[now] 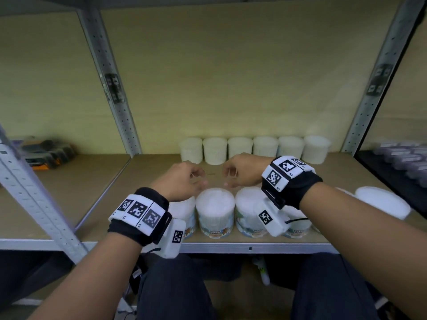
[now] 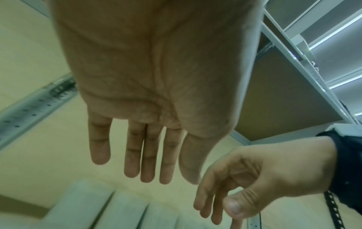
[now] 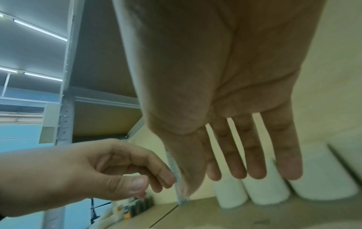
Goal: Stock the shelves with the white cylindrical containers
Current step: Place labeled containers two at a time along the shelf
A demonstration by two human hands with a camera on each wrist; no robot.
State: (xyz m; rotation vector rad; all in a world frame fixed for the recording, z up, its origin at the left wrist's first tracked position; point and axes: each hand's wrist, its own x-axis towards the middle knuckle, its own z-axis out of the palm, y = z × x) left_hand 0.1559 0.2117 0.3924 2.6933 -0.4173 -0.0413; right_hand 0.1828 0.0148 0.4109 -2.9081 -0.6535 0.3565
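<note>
Several white cylindrical containers [image 1: 240,147] stand in a row against the back wall of the shelf [image 1: 231,247]. A second row of white containers with "cotton buds" labels [image 1: 215,212] stands near the shelf's front edge. My left hand [image 1: 184,181] and right hand [image 1: 240,172] hover side by side above the front row, over the bare strip between the rows. Both hold nothing. In the left wrist view my left hand [image 2: 149,155] hangs with loose, straight fingers; the right wrist view shows my right hand [image 3: 235,155] the same way, with the back row [image 3: 268,190] beyond it.
Perforated metal uprights [image 1: 111,88] [image 1: 379,88] frame the bay. Dark and orange items [image 1: 48,153] lie in the left bay, purple packs [image 1: 409,158] in the right bay. A white lid-like disc [image 1: 381,202] sits at the right of the front row.
</note>
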